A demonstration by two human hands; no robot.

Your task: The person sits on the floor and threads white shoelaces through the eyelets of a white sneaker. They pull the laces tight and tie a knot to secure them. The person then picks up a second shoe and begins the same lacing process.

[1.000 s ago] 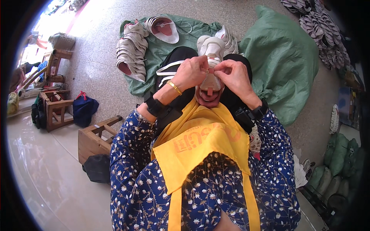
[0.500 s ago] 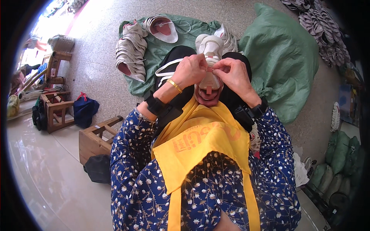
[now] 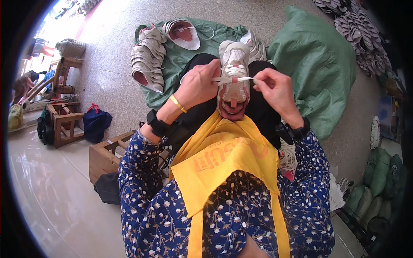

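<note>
A white and pink shoe upper (image 3: 234, 92) lies between my knees, its pink-lined opening toward me. A flat white shoelace (image 3: 241, 79) runs sideways through a small pink loop on its tongue. My right hand (image 3: 274, 84) pinches the lace's end just right of the shoe. On the other side, my left hand (image 3: 199, 84) is closed on the lace near the shoe's left edge; its fingertips are partly hidden behind the back of the hand. The lace is stretched straight between both hands.
Stacked shoe uppers (image 3: 148, 60) and a single upper (image 3: 182, 33) rest on a green sheet (image 3: 167, 96) ahead. A bulging green sack (image 3: 318, 64) stands to the right. Wooden stools (image 3: 105, 161) are at the left. A yellow apron (image 3: 223, 159) covers my lap.
My right hand has drawn away to the right and my left hand slightly left. A taut stretch of lace now shows through the tongue loop.
</note>
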